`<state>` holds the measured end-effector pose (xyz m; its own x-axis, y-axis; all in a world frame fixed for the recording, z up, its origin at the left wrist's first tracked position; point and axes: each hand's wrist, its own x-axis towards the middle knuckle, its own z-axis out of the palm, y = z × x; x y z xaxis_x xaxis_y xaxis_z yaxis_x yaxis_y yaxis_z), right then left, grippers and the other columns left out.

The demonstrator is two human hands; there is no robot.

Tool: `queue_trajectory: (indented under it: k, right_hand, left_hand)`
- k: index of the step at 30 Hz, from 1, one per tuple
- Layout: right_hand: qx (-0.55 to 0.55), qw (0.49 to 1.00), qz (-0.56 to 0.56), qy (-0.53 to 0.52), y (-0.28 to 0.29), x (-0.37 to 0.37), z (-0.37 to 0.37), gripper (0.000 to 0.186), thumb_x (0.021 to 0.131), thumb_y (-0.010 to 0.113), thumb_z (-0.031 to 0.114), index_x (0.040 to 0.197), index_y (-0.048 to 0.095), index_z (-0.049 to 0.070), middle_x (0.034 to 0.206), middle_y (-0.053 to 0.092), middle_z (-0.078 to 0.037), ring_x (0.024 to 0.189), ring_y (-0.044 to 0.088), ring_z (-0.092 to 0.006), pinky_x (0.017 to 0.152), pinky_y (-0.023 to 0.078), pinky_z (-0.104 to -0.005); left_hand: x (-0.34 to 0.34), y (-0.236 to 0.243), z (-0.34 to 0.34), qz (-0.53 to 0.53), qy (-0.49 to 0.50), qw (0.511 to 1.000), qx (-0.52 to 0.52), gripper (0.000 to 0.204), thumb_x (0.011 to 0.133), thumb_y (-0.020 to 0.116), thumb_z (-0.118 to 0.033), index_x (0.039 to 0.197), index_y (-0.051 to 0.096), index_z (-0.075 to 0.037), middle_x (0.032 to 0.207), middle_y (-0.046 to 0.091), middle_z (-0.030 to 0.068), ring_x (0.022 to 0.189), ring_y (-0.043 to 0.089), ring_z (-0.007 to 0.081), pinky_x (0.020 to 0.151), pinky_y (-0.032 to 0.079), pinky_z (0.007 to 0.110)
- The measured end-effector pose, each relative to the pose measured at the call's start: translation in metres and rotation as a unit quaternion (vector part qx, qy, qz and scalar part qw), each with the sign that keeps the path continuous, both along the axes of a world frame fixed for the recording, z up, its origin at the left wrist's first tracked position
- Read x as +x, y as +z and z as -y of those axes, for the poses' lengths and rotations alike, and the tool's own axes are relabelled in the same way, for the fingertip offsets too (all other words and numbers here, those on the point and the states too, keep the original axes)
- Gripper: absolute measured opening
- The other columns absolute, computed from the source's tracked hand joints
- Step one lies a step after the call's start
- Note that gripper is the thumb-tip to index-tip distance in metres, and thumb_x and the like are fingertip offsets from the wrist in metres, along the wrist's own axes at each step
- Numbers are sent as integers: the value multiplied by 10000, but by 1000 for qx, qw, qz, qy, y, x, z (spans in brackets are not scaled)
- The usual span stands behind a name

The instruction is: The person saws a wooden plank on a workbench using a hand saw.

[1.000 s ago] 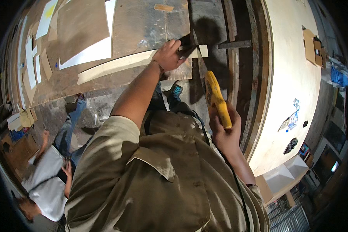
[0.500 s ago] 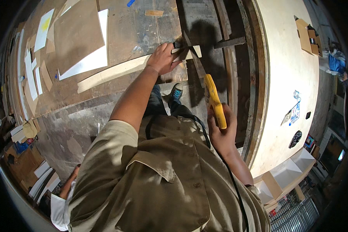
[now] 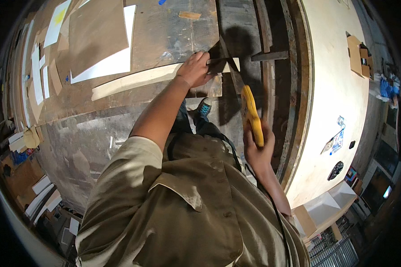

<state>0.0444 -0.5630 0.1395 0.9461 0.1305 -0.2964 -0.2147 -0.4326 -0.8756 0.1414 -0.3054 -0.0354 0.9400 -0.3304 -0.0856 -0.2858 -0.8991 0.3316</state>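
Observation:
A long pale wooden strip [image 3: 136, 82] lies along the near edge of the brown workbench, its right end jutting past the bench. My left hand [image 3: 195, 70] is closed over the strip near that end, holding it down. In my right hand [image 3: 259, 151] is a handsaw [image 3: 253, 116], gripped by its yellow handle below and to the right of the strip. The saw's dark blade [image 3: 235, 75] slants up and away across the overhanging end, just right of my left hand. Shadow hides how deep the teeth sit in the wood.
On the workbench [image 3: 165, 35] lie a brown sheet [image 3: 98, 38], a white sheet [image 3: 127, 58] and several offcuts. To my right stands a pale panel [image 3: 329, 102] with a plastic packet [image 3: 336, 141]. Dark frame bars [image 3: 294, 89] run between, and a cardboard box [image 3: 355, 55] sits beyond.
The view has shifted slightly, so bench and strip appear further right. Another person's arm and white sleeve at the lower left are gone from view. Both my hands keep their holds.

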Motion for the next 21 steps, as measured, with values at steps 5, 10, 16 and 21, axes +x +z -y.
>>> queue_trajectory:
  k: [5, 10, 16, 21]
  right_hand:
    - [-51, 998, 35, 14, -2, 24, -19, 86, 915, 599, 29, 969, 569, -31, 781, 601, -92, 749, 572, -114, 684, 481, -287]
    - [2, 1000, -14, 19, 21, 1, -3, 154, 880, 632, 14, 1019, 583, -31, 833, 649, -139, 753, 638, -195, 708, 496, -303]
    - [7, 999, -34, 4, 15, 6, 5, 168, 886, 651, 52, 1023, 594, -27, 841, 659, -189, 779, 676, -239, 716, 508, -326]
    - [-27, 998, -42, 29, 21, 16, -2, 163, 894, 655, 63, 1012, 592, -31, 831, 650, -201, 765, 667, -259, 707, 505, -343]
  left_hand:
    - [1, -9, 5, 5, 21, 1000, -6, 395, 920, 631, -422, 1028, 748, -60, 1184, 446, 111, 1182, 439, 296, 1029, 417, 391]
    - [1, -3, 6, -67, -9, 997, 31, 408, 898, 659, -409, 1176, 707, -114, 1160, 460, 117, 1153, 457, 295, 1007, 431, 416]
    - [5, -5, 0, 24, -24, 999, 23, 424, 920, 638, -416, 1254, 670, -156, 1122, 471, 116, 1086, 476, 302, 946, 449, 418]
    - [1, 2, 6, 20, -44, 998, 35, 497, 932, 624, -427, 1388, 581, -233, 1109, 463, 110, 1077, 469, 289, 929, 453, 400]
